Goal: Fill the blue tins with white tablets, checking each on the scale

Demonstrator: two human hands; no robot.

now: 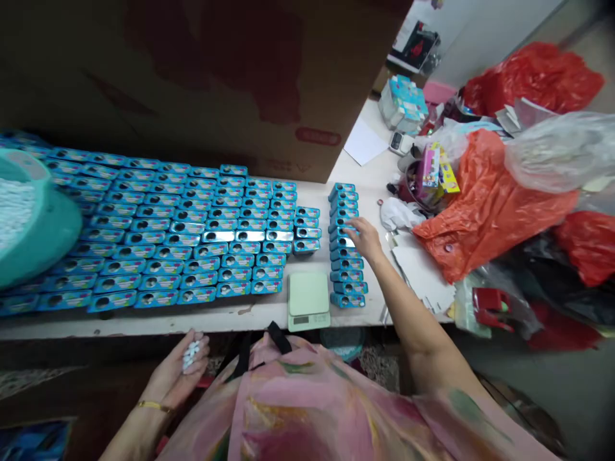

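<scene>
My left hand [185,365] is held palm up in front of the table edge. Its fingers curl around a small heap of white tablets [191,354]. Farther right, my right hand [362,237] reaches over a column of small blue boxes [346,263], thumb and fingers bent close together at one box's top. Whether it pinches a tablet or the box itself is hidden. Between that column and the wide rows of blue boxes [158,267] lies a pale green digital scale [309,296]. Many boxes in the rows have a dark round opening on top; some openings show white inside.
A teal basin [52,224] full of white tablets stands at the left, over the rows. Behind them rises a large brown carton [216,83]. Red plastic bags [504,198], a white paper sheet [365,141] and a stack of blue-and-white cartons [403,105] crowd the right side.
</scene>
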